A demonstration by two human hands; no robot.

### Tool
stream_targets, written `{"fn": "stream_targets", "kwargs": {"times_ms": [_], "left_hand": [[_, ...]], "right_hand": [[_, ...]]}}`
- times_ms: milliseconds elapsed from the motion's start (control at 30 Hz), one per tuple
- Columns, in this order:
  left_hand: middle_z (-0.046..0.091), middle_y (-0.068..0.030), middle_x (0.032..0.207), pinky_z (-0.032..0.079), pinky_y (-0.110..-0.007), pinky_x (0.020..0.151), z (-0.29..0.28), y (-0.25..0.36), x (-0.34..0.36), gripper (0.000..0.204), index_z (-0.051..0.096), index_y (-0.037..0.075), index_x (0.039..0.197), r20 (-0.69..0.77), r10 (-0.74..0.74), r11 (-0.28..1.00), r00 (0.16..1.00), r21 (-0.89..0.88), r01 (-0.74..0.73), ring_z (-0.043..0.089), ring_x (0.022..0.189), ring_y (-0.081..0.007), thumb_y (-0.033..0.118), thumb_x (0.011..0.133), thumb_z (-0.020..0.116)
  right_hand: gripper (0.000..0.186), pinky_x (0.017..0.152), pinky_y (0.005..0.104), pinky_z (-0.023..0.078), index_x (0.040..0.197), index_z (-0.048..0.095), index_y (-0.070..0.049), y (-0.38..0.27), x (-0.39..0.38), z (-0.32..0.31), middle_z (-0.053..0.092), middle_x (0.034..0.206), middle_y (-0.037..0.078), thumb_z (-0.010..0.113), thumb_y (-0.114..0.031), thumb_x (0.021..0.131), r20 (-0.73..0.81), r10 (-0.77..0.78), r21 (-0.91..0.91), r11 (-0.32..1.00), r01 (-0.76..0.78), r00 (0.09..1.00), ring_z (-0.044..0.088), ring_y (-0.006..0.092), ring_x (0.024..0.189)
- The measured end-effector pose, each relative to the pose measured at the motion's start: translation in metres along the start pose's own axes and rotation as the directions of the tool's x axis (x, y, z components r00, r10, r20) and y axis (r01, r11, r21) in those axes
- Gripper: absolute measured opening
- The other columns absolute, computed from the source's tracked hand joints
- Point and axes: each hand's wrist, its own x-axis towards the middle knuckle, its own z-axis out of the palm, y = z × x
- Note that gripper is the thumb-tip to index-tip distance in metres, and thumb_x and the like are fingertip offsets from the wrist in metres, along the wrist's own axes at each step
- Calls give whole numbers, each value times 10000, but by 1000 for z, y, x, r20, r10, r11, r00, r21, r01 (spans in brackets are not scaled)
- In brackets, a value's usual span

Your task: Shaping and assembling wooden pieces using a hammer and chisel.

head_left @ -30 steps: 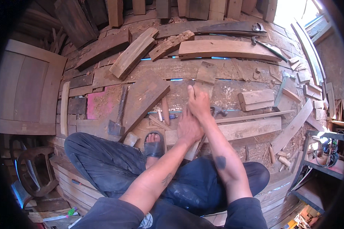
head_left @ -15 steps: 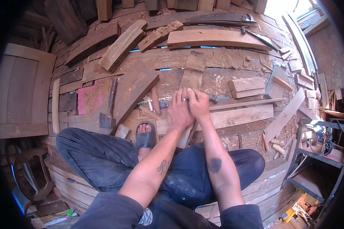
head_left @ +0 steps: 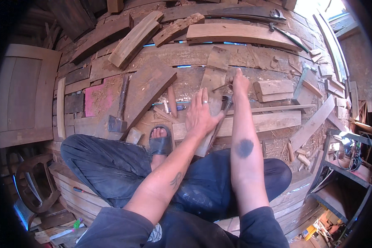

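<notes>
Showing worn, matt grain along the narrow flat brown wooden board (head_left: 215, 77) and smoother, paler wood on the long curved tan beam (head_left: 244, 35). Looking dull and grey across the blocky metal axe-like head (head_left: 117, 124), while glinting in polished metal on the slim silver ring (head_left: 205, 101). Appearing matt and rubbery on the black open-toed sandal (head_left: 161, 146); creasing in dusty cloth on the loose dark-blue trousers (head_left: 107, 169).
</notes>
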Motion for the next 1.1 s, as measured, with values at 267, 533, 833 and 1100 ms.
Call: {"fn": "stream_targets", "kwargs": {"times_ms": [267, 533, 833, 1100], "left_hand": [[417, -161, 1509, 394, -457, 1148, 4, -5, -1, 963, 361, 1, 1511, -16, 31, 999, 999, 45, -30, 376, 1429, -339, 508, 792, 753], [436, -140, 1490, 413, -458, 1127, 14, -23, 5, 875, 436, 26, 1467, 24, 50, 993, 998, 106, -53, 390, 1411, -330, 518, 809, 736], [458, -122, 1465, 408, -447, 1137, 8, -4, 1, 855, 473, 33, 1430, -25, 28, 999, 999, 41, -27, 402, 1406, -313, 492, 775, 778], [449, -129, 1490, 400, -445, 1149, 5, -4, -2, 867, 479, 23, 1426, -31, 43, 999, 999, 7, -43, 400, 1416, -315, 508, 771, 777]], "right_hand": [[595, 945, 521, 508, 1049, 736, 41, -40, -12, 53, 696, 1087, 301, 442, -475, 1008, 221, -296, -533, 761, 369, 929, 652, 478, 1093], [600, 874, 480, 528, 1148, 694, 18, -28, -64, 94, 699, 1091, 280, 462, -525, 1037, 319, -433, -266, 813, 518, 843, 680, 402, 1025], [348, 681, 311, 487, 1115, 734, -1, -43, 30, -88, 651, 804, 81, 520, -246, 991, 134, -436, -282, 844, 457, 890, 587, 139, 719], [306, 880, 377, 526, 1125, 735, -7, 37, 0, -144, 749, 1027, 193, 624, -236, 955, 66, -301, -433, 851, 299, 951, 719, 286, 998]]}}
